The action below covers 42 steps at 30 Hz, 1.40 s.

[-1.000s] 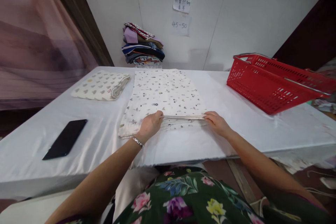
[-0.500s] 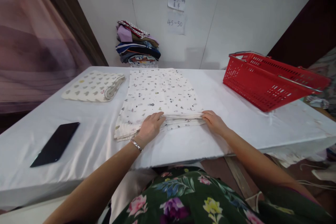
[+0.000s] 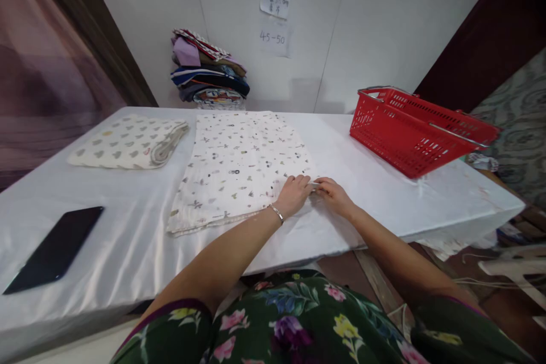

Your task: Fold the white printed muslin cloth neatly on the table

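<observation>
A white cloth [image 3: 243, 159] with small printed figures lies flat in several layers on the white-covered table [image 3: 140, 239]. At its near right corner both hands meet. My left hand [image 3: 294, 193], with a bracelet at the wrist, has its fingers closed on the cloth's edge. Right beside it, my right hand [image 3: 335, 196] pinches the corner between thumb and fingers. The fingertips of the two hands almost touch, and they partly hide the corner.
A folded cloth with grey cloud shapes [image 3: 128, 142] lies at the left. Nearer me is a black tablet or phone [image 3: 55, 250]. A red basket [image 3: 409, 131] stands at the right. Stacked folded fabrics [image 3: 209, 71] rise at the back, by the wall with paper signs [image 3: 274, 3].
My left hand has moved right along the cloth's near edge to my right hand. The near edge, lifted and bunched before, now lies flatter. The view has shifted slightly right.
</observation>
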Available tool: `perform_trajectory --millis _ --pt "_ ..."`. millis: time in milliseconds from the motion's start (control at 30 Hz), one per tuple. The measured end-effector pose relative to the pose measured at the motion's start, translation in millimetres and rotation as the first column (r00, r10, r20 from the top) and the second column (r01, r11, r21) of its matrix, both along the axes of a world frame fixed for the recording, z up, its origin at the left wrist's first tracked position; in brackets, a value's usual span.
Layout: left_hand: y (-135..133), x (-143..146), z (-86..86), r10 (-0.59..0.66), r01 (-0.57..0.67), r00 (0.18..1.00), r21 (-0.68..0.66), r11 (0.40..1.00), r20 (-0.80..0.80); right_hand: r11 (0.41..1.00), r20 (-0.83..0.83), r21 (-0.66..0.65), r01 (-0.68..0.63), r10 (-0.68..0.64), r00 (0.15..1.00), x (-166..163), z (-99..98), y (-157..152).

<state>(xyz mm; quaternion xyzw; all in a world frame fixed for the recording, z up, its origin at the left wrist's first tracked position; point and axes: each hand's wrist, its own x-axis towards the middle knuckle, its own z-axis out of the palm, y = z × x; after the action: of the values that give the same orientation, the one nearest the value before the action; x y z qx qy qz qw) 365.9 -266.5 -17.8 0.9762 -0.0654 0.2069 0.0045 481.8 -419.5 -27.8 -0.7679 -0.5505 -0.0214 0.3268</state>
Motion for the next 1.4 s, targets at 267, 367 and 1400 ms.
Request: perform_trajectory --millis 267,367,1400 --pt "1.6 6.4 2.5 0.054 -0.064 0.997 -0.170 0.983 -0.063 0.958 0.205 -0.063 0.279 -0.261 0.943 -19.5 -7.8 -15.0" --pt "0.2 4.8 6.0 0.038 -0.046 0.998 -0.177 0.983 -0.048 0.939 0.181 -0.004 0.344 -0.338 0.924 -27.2 -10.2 -12.3" --pt "14.5 0.4 -11.2 -0.122 0.132 0.991 -0.305 0.943 0.051 0.890 0.116 -0.019 0.455 -0.450 0.885 -43.0 -4.4 -27.0"
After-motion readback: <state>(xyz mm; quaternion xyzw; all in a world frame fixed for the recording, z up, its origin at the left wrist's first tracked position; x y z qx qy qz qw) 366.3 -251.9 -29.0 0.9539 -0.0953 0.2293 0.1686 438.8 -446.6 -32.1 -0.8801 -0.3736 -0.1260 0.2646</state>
